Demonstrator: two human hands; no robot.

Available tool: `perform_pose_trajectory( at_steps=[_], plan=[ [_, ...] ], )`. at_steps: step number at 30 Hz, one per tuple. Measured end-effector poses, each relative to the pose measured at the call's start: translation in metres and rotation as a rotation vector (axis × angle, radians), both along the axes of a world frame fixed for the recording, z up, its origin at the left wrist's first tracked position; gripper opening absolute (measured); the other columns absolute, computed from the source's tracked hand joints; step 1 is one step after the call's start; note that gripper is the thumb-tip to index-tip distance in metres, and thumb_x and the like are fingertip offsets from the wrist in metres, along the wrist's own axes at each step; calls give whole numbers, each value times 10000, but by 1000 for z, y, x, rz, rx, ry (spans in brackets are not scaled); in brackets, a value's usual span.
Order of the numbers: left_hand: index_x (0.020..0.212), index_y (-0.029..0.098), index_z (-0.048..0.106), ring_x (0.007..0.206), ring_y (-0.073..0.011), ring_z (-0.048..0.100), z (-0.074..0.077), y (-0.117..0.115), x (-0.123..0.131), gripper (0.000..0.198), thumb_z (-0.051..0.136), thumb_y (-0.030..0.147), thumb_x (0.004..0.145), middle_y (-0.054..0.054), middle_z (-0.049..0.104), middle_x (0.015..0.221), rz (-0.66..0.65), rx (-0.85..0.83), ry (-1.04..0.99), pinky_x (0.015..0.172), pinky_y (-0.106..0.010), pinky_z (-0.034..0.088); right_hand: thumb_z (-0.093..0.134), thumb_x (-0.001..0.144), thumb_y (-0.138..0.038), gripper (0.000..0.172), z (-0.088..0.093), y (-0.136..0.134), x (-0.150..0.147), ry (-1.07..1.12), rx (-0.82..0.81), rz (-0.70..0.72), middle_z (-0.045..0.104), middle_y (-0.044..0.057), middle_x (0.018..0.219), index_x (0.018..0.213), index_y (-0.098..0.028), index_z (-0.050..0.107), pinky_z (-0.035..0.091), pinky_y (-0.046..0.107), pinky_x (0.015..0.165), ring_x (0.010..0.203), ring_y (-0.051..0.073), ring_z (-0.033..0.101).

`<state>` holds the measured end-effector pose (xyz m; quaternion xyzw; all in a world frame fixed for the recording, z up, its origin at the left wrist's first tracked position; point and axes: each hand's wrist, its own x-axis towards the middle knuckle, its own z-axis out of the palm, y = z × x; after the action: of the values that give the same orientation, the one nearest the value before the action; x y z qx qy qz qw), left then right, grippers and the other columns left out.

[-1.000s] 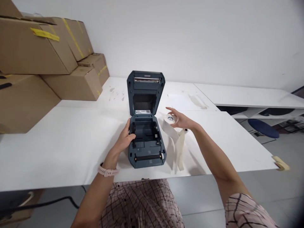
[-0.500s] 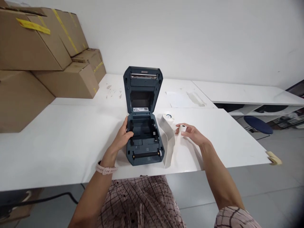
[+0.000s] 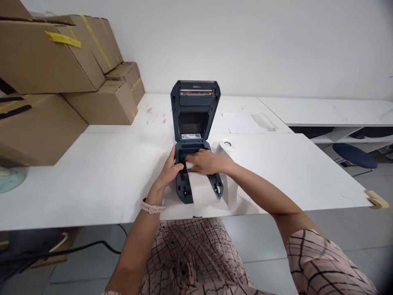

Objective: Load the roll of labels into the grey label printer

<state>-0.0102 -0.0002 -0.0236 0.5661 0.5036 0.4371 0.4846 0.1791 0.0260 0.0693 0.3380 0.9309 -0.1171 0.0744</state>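
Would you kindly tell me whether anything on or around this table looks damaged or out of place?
Yes, the white tabletop has brownish blotches left of the open printer and a greyish patch to its right, perhaps worn or peeled surface. A tan piece also juts oddly from the tabletop's right front corner.

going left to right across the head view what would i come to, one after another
boxes → left hand → printer → standing roll → blue stool
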Motion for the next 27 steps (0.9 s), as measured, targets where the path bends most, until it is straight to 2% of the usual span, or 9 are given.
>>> perform_pose_trajectory(
  at_steps=[4, 9, 13, 18, 22, 27],
  plan=[
    [1686, 230, 161, 1526, -329, 394, 6, -4, 1, 1031, 585, 170, 748, -81, 315, 1728, -23, 18, -6, 1254, -473, 371, 541, 1040, -262, 380, -8, -23, 15, 172, 66, -16, 727, 182, 1285, 1389, -131, 619, 534, 518, 994, 1153, 345, 691],
    [1690, 286, 147, 1489, -349, 441, 3, -6, 0, 1013, 609, 203, 793, -85, 342, 1713, -27, 5, -38, 1184, -474, 460, 468, 1079, -253, 360, -20, -82, 40, 436, 102, 6, 678, 157, 1435, 1360, -155, 670, 568, 561, 1080, 1320, 328, 650],
    [1681, 311, 164, 1489, -361, 437, -5, -4, 0, 987, 624, 228, 813, -82, 375, 1689, -66, 46, -99, 1199, -520, 433, 440, 1072, -158, 399, -31, -114, 47, 523, 112, -20, 586, 139, 1547, 1427, -171, 621, 526, 552, 1174, 1487, 287, 514],
    [1665, 322, 213, 1544, -354, 355, -2, -6, 4, 989, 710, 263, 812, -71, 336, 1707, -41, 18, -168, 1257, -534, 343, 400, 1060, -85, 459, -29, -120, 53, 521, 59, 26, 545, 118, 1585, 1473, -200, 564, 511, 536, 1197, 1528, 246, 452],
    [1662, 309, 232, 1552, -353, 351, 5, -8, 6, 1006, 749, 269, 800, -77, 334, 1711, -30, -8, -183, 1273, -540, 316, 452, 1099, -259, 387, -27, -120, 54, 512, 27, 13, 532, 131, 1596, 1454, -176, 581, 488, 531, 1219, 1545, 257, 425],
    [1672, 326, 192, 1558, -365, 352, 4, -8, 5, 1056, 789, 330, 800, -91, 332, 1716, -35, -38, -197, 1263, -569, 330, 510, 1085, -384, 452, -25, -123, 55, 549, -63, -19, 483, 136, 1628, 1477, -170, 581, 448, 569, 1238, 1562, 286, 393]
  ],
)
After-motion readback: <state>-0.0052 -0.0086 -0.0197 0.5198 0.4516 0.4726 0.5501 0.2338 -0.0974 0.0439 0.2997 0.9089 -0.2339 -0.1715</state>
